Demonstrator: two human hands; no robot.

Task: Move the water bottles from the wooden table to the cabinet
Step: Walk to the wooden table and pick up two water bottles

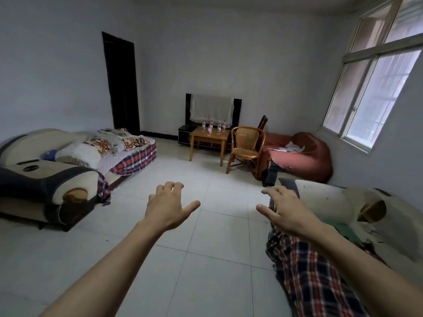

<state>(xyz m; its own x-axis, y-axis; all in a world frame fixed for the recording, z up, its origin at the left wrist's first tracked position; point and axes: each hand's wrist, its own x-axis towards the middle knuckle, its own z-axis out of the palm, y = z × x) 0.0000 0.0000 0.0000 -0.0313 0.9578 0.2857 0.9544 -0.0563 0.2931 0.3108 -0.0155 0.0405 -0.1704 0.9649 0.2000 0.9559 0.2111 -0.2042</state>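
Both of our hands are out in front of us with nothing in them: the left hand point(168, 205) has its fingers loosely spread and relaxed, and the right hand point(285, 212) is the same, thumb out, holding nothing. They hang over the tiled floor point(206, 236), well apart from the wooden worktop point(209, 136) at the far wall.

Taking that worktop as our landmark and reading from the left: the sofa point(50, 177) with its plaid blanket lies far to its left, and a dark doorway point(122, 83) stands behind and to its left. On the worktop itself stand the water bottles point(210, 129), five as far as we can count, all upright with red labels and close together. Just behind the worktop is a low black cabinet point(184, 133), and above it a screen draped with a white cloth point(211, 108). Just to the right of the worktop is a rattan chair point(246, 147), then a red armchair point(304, 154).

We judge the step in hand to be the walk across to the worktop. To do it well, we should come in along the open floor to the left of the chair, then take one bottle in each hand by the body, keeping them upright.

The bottles are small and far off, so their fill and exact number are unsure. The worktop hides most of the cabinet, so its free top is hard to judge.
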